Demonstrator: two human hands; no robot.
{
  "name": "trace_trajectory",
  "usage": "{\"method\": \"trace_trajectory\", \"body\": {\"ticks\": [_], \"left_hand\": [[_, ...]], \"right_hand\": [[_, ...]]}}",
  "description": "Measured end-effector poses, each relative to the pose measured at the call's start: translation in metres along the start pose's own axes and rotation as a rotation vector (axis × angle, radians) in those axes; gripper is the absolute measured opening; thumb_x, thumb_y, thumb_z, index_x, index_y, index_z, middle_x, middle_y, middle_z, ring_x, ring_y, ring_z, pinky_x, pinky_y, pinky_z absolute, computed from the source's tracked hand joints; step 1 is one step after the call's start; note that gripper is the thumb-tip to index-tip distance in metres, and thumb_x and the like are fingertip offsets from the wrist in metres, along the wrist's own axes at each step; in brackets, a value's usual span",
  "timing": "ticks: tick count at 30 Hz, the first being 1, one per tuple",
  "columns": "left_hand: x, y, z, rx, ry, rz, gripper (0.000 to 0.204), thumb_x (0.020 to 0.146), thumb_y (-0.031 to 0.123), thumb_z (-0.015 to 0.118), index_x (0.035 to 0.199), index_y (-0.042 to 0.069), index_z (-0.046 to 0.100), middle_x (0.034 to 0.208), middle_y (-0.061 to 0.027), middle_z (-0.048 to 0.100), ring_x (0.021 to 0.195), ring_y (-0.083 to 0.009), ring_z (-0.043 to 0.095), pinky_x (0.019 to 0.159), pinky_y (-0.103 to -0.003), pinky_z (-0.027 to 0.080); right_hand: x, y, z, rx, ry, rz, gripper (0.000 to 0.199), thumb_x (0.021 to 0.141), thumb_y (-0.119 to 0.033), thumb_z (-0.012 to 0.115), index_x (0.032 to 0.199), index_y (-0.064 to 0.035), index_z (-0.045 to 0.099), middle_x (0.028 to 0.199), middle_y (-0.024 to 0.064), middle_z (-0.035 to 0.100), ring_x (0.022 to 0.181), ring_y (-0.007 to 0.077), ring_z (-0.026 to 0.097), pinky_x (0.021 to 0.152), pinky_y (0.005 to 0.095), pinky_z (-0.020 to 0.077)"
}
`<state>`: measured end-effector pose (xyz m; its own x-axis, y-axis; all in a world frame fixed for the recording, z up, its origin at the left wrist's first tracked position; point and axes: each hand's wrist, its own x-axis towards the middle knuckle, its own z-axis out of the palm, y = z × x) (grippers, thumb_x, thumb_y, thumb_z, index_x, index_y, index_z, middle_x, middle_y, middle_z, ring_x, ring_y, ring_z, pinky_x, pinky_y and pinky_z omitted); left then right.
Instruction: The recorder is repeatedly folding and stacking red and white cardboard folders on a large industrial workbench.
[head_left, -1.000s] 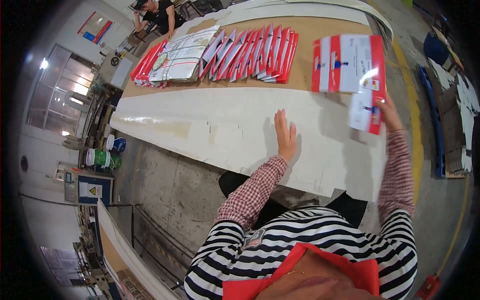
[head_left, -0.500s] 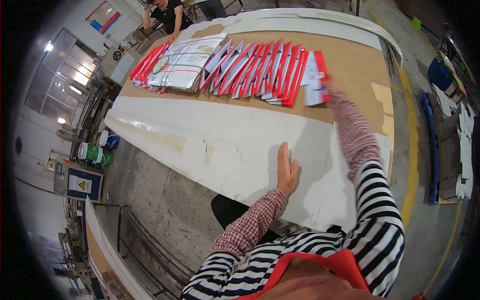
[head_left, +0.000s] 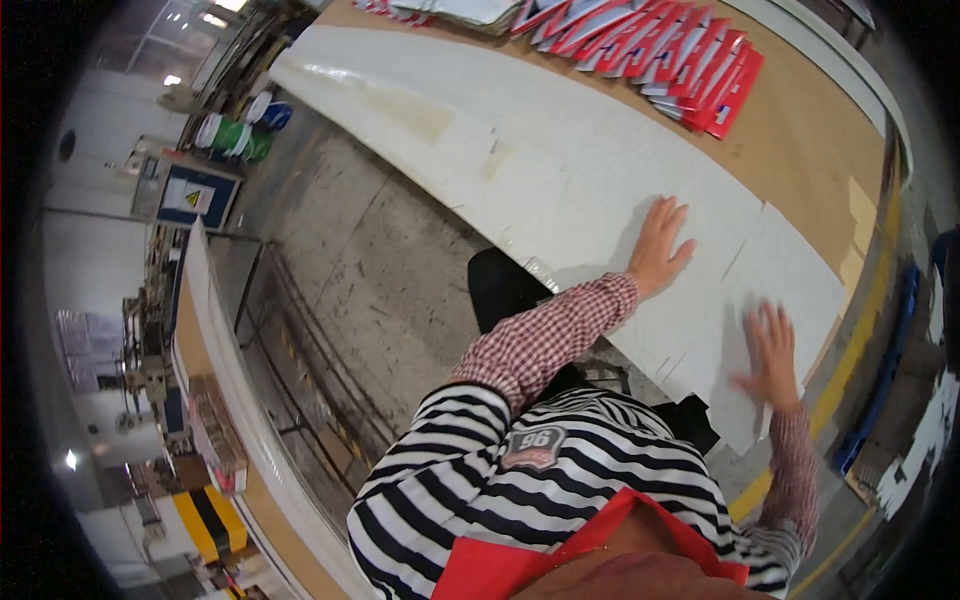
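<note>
1. Head view, the landmark: a large white sheet of board (head_left: 560, 170) lies along the near side of the brown tabletop (head_left: 800, 150), its near edge overhanging toward the person. Every place below is given from this sheet.

2. Head view, the left hand (head_left: 660, 243): it lies flat on the white sheet, near the sheet's near edge, fingers spread wide and palm down. It holds nothing; it only presses the surface.

3. Head view, the right hand (head_left: 770, 350): it lies on the same sheet toward its right-hand end, close to the corner that juts over the tabletop's edge. Its fingers are also spread wide, palm down and empty.

4. Head view, the rest: beyond the far edge of the white sheet a fanned row of red and white flat packets (head_left: 690, 65) lies on the bare brown tabletop, well apart from both hands. Below the sheet's near edge the grey concrete floor (head_left: 390, 260) shows, and to the left of the sheet's far left end stand green and white buckets (head_left: 240, 125).

5. Judgement: the step in hand looks like flattening or steadying the white sheet with both palms. A next move would call for even pressure from both hands, so that the overhanging corner neither lifts nor slides off the tabletop.
</note>
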<state>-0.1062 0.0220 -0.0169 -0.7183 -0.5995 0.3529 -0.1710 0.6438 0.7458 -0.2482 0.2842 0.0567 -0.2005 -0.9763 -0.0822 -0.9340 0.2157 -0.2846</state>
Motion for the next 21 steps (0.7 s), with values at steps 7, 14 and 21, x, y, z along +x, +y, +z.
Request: {"method": "trace_trajectory", "body": {"ticks": [7, 14, 21], "left_hand": [[-0.001, -0.001, 0.000, 0.087, -0.056, 0.025, 0.048, 0.084, 0.027, 0.059, 0.122, 0.000, 0.046, 0.131, -0.0230, 0.037, 0.128, -0.0432, 0.026, 0.107, -0.048, 0.024], [0.014, 0.007, -0.024, -0.095, -0.071, 0.089, 0.030, 0.085, 0.023, 0.060, 0.109, 0.006, 0.060, 0.119, -0.0187, 0.052, 0.117, -0.0353, 0.044, 0.098, -0.042, 0.036], [-0.041, 0.092, -0.049, -0.267, -0.440, 0.400, 0.019, 0.089, 0.020, 0.055, 0.098, 0.007, 0.065, 0.086, -0.0113, 0.065, 0.084, -0.0272, 0.061, 0.079, -0.037, 0.047]], "right_hand": [[-0.099, -0.048, 0.013, -0.090, -0.210, 0.111, 0.128, 0.036, -0.028, 0.088, 0.144, -0.0075, 0.022, 0.152, 0.0169, 0.012, 0.139, 0.0400, 0.012, 0.108, 0.0561, 0.0171], [-0.105, -0.013, -0.001, 0.105, -0.260, -0.020, 0.113, 0.038, -0.020, 0.088, 0.137, -0.0049, 0.036, 0.148, 0.0156, 0.026, 0.134, 0.0391, 0.027, 0.106, 0.0432, 0.0329], [-0.100, -0.010, -0.010, 0.121, -0.281, -0.070, 0.110, 0.036, -0.025, 0.087, 0.134, -0.0070, 0.042, 0.145, 0.0133, 0.032, 0.130, 0.0383, 0.034, 0.104, 0.0415, 0.0372]]}}
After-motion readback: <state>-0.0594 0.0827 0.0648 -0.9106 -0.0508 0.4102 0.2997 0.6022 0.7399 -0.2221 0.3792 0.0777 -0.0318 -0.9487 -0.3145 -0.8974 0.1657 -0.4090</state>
